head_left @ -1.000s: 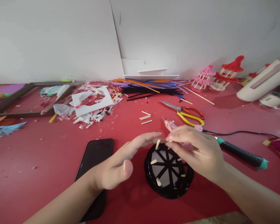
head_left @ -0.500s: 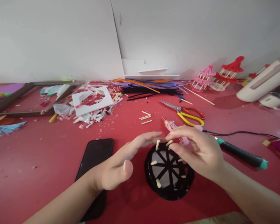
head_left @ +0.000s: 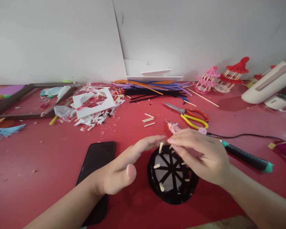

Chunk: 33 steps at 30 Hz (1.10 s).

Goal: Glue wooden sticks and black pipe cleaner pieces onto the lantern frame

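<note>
A round black base (head_left: 173,170) with spoke-like strips over a grey middle lies on the red table. Several short wooden sticks stand up around its rim, among them a stick (head_left: 161,148) at the far left. My right hand (head_left: 202,156) reaches over the far right of the base, thumb and fingers pinched on another wooden stick (head_left: 171,147), mostly hidden by the fingertips. To the left, my left hand (head_left: 127,168) is open, thumb apart, its fingertips close behind the far rim; whether they touch anything I cannot tell.
A black phone (head_left: 95,178) lies partly under my left forearm. Beyond the base are loose sticks (head_left: 149,120), scissors (head_left: 186,114), a pink-wrapped pointed tool (head_left: 173,127) and pipe cleaners (head_left: 154,87). A black-and-green cutter (head_left: 248,156), cable and white bottle (head_left: 268,81) stand right; scraps (head_left: 95,106) lie left.
My right fingers have closed lower over the far stick, covering more of it and of the pink-wrapped tool behind. My left hand and the base have hardly moved.
</note>
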{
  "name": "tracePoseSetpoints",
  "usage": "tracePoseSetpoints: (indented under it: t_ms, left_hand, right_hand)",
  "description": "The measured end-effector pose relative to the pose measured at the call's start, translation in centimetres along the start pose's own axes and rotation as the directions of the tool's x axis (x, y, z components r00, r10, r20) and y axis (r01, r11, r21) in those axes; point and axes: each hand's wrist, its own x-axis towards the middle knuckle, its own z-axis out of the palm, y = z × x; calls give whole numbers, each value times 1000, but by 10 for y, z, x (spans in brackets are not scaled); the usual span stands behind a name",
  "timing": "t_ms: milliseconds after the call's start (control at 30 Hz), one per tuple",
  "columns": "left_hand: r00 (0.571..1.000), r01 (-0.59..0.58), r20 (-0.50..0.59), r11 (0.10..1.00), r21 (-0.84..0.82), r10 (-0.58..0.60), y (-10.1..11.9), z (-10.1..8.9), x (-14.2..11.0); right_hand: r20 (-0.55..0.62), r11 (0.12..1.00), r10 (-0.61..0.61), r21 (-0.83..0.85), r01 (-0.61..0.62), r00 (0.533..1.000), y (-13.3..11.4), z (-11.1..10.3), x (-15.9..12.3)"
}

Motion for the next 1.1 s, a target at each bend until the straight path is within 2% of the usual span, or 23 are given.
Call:
tracePoseSetpoints:
  t_ms: [200, 600, 800, 1100]
  left_hand:
    - [1000, 8, 5, 1000, 3, -8, -1, 0, -1]
    - [1000, 2, 9, 1000, -11, -2, 2, 0, 1]
    - [1000, 4, 9, 999, -34, -4, 2, 1, 0]
    - [1000, 13, 18, 1000, -11, -12, 0, -1, 1]
  right_hand:
    - [-23, 998, 34, -57, -36, 999, 0, 1, -2]
    - [-58, 989, 22, -143, -30, 998, 0, 2, -3]
    - [-108, 992, 59, -106, -70, 992, 2, 6, -11]
    - [-115, 994, 22, -105, -35, 993, 1, 4, -11]
